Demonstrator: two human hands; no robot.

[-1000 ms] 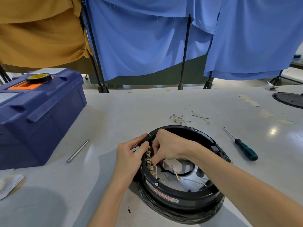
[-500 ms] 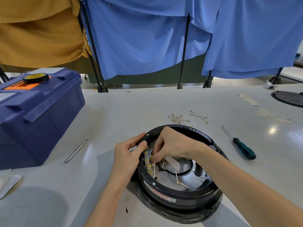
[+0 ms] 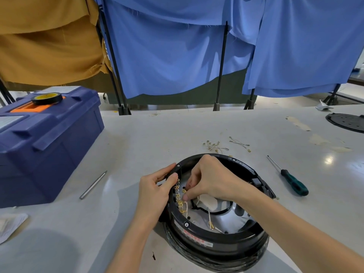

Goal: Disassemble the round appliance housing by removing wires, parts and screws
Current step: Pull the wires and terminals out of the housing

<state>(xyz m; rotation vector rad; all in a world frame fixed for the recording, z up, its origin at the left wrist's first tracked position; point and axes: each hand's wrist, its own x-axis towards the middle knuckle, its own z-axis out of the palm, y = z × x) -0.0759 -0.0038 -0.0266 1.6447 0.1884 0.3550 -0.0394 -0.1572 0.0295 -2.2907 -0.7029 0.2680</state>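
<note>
Grey table (image 3: 137, 138), blue curtains (image 3: 177, 56) behind at 12 o'clock; closed blue toolbox (image 3: 49, 146) at 9 o'clock, tape roll (image 3: 47, 98) on its lid; round black housing (image 3: 226, 247) at 6 o'clock, wires (image 3: 209, 217) inside, left hand (image 3: 155, 192) gripping its rim, right hand (image 3: 212, 180) pinching a brass connector (image 3: 184, 191)

The big blue box (image 3: 49, 146) blocks the left of the frame, and a thin metal pin (image 3: 92, 185) lies beside it. A hand could pass over the table (image 3: 149, 142) between the pin and the round housing (image 3: 216, 248). A screwdriver (image 3: 291, 181) lies at the right.
</note>
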